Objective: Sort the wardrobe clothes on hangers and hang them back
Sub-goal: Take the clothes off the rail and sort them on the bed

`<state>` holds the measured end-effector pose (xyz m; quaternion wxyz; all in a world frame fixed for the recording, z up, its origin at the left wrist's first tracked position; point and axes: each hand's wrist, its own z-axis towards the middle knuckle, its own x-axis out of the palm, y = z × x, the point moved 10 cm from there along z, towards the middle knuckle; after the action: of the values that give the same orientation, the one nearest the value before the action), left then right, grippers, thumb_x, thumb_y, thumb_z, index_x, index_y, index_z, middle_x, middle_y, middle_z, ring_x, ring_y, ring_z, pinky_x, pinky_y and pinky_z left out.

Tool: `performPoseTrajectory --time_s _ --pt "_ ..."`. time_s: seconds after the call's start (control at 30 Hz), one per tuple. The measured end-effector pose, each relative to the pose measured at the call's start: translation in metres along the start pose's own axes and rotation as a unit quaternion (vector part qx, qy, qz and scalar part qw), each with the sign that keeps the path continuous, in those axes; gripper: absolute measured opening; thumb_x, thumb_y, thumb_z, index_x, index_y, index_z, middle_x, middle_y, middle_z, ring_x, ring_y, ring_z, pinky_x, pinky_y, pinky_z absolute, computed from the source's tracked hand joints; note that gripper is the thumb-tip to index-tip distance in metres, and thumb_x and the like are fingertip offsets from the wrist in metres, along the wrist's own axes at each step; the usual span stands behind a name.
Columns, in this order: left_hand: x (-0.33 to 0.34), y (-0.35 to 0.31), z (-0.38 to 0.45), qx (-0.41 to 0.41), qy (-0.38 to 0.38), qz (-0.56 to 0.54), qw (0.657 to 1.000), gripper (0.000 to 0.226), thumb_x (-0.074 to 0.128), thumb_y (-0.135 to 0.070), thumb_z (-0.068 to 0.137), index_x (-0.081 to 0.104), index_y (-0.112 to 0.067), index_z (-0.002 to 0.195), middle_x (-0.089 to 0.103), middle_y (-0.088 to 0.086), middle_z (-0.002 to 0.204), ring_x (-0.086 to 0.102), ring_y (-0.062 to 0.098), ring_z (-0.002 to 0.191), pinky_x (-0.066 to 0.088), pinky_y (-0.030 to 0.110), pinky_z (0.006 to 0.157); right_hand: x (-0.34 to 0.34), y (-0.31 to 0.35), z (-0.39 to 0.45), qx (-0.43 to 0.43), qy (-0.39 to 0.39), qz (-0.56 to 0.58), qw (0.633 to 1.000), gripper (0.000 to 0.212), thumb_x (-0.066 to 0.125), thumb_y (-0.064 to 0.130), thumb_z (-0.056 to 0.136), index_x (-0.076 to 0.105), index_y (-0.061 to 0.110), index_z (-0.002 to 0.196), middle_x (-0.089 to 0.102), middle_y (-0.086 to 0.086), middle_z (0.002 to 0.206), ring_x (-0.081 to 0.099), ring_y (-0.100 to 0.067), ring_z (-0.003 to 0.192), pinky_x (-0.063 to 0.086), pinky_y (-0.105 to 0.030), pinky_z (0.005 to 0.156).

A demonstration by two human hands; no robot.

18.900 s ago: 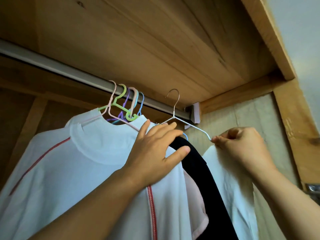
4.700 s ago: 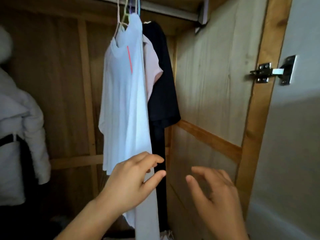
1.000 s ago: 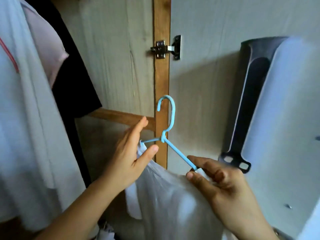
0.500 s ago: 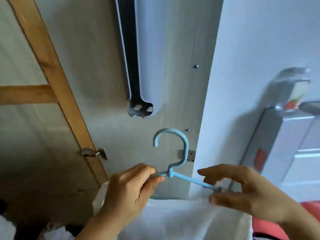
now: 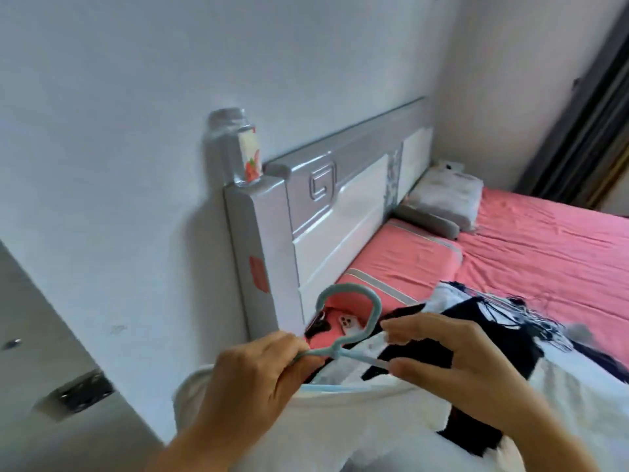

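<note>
Wardrobe gone, bed ahead; hands (both, seemingly) grip blue hanger.

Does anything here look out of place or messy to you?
Yes. A phone lies loose on the pink bed sheet beside a heap of dark and white clothes, and a carton stands on the headboard's corner post, near its edge. Nothing looks spilled or broken.

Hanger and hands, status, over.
Left hand grips blue hanger at its neck; right hand pinches its arm. White shirt on hanger, not hung. Clothes pile on bed just ahead.
</note>
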<state>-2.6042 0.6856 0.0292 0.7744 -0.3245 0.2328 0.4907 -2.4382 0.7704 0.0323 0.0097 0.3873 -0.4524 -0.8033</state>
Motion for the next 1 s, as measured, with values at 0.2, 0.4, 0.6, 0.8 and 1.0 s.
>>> performPoseTrajectory --time_s 0.2,0.4,0.6,0.8,1.0 --pt "0.076 -0.024 0.062 0.050 0.066 -0.142 0.986 0.029 0.044 -0.054 0.092 0.053 -0.029 0.081 0.048 -0.019 0.065 0.042 -0.006 0.054 0.028 0.006 0.050 -0.111 -0.053 -0.069 0.114 -0.247 -0.033 0.962 0.045 0.069 0.069 0.057 0.065 0.047 0.096 0.071 0.020 0.080 0.065 0.004 0.079 0.042 -0.002 0.072" --pt "0.156 -0.072 0.135 0.133 0.083 -0.183 0.971 0.043 0.037 -0.060 0.093 0.056 -0.025 0.078 0.052 -0.010 0.059 0.046 0.006 0.053 0.035 0.015 0.049 -0.185 -0.114 -0.116 0.185 -0.364 -0.061 0.911 0.029 0.075 0.013 0.078 0.071 0.041 0.084 0.070 0.022 0.079 0.064 0.006 0.074 0.042 -0.001 0.068" --pt "0.251 -0.122 0.219 0.173 0.095 -0.237 0.951 0.055 0.035 -0.063 0.092 0.060 -0.018 0.074 0.045 -0.012 0.056 0.040 0.008 0.054 0.029 0.013 0.049 -0.264 -0.183 -0.129 0.220 -0.436 -0.063 0.870 0.030 0.071 0.011 0.080 0.070 0.041 0.084 0.069 0.024 0.073 0.062 0.006 0.069 0.043 -0.007 0.060" --pt "0.381 -0.146 0.290 0.155 0.142 -0.279 0.937 0.048 0.036 -0.067 0.089 0.050 -0.024 0.075 0.042 -0.014 0.050 0.037 0.007 0.047 0.029 0.015 0.047 -0.337 -0.264 -0.132 0.250 -0.479 -0.082 0.837 0.029 0.069 0.000 0.081 0.067 0.029 0.079 0.064 0.033 0.066 0.060 0.014 0.064 0.041 -0.001 0.060" --pt "0.558 -0.150 0.299 0.113 0.256 -0.280 0.918 0.048 0.036 -0.069 0.086 0.048 -0.024 0.074 0.042 -0.011 0.050 0.043 0.010 0.050 0.032 0.021 0.049 -0.362 -0.378 -0.132 0.313 -0.456 -0.094 0.828 0.035 0.070 0.001 0.079 0.063 0.035 0.073 0.067 0.025 0.074 0.063 0.002 0.068 0.045 -0.010 0.062"
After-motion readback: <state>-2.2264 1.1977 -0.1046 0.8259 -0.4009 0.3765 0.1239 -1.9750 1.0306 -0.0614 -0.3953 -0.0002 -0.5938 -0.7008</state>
